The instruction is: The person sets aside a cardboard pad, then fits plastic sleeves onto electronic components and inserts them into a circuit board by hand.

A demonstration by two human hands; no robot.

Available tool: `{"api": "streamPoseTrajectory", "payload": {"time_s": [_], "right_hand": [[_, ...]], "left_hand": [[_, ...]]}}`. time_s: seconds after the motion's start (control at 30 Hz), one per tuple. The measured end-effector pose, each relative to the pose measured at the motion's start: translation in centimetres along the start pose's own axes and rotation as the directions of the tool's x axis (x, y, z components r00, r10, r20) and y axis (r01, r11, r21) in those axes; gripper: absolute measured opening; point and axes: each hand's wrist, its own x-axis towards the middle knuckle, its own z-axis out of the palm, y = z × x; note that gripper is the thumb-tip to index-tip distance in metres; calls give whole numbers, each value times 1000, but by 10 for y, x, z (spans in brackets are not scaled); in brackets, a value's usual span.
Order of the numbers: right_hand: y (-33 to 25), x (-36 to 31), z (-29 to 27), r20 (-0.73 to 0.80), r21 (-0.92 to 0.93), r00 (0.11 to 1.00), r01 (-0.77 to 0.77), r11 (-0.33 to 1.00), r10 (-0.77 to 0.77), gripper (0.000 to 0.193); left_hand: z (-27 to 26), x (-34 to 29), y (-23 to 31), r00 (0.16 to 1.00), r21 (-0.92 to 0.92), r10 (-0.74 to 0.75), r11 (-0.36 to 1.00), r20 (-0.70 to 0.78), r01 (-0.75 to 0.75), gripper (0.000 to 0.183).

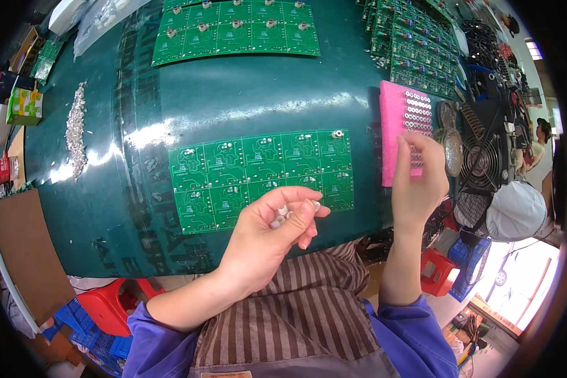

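My left hand [274, 223] is closed around several small white plastic pieces [281, 217], cupped in the palm. One more white piece shows at the tips of its thumb and forefinger. This hand hovers over the near edge of a green circuit board panel [227, 173] divided into several units. A round metal-rimmed component [337, 133] stands upright at the panel's far right corner. Over a pink foam block [390, 113] set with rows of round silvery components [417, 108], my right hand [422, 173] has its thumb and forefinger drawn together. Whatever they may hold is hidden.
Another green panel with upright components [236, 38] lies at the far side of the teal table. Stacked populated boards [422, 47] stand far right. A strip of clipped metal leads [75, 132] lies left. Beside the foam are a tape roll [448, 151] and a black fan [479, 160].
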Motion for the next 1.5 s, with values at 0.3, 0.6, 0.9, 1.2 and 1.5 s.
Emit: {"api": "streamPoseTrajectory", "payload": {"time_s": [0.3, 0.6, 0.9, 1.2, 1.5], "right_hand": [[39, 4, 0, 76, -97, 994, -67, 993, 75, 15], [35, 3, 3, 12, -12, 977, -214, 977, 214, 11], [-60, -25, -20, 572, 749, 792, -610, 258, 213, 19], [-60, -33, -11, 559, 766, 819, -570, 299, 129, 22], [-62, -29, -10, 505, 771, 861, -485, 413, 69, 21]], "left_hand": [[-2, 1, -1, 1000, 11, 2, 1000, -26, -2, 20], [2, 1, -1, 1000, 24, -18, 1000, -15, 19, 21], [3, 2, -1, 999, -101, -51, 993, 18, 52, 20], [-1, 1, -4, 1000, -155, 19, 988, 24, -15, 19], [-1, -3, 0, 1000, -145, -6, 989, 11, 7, 24]]}}
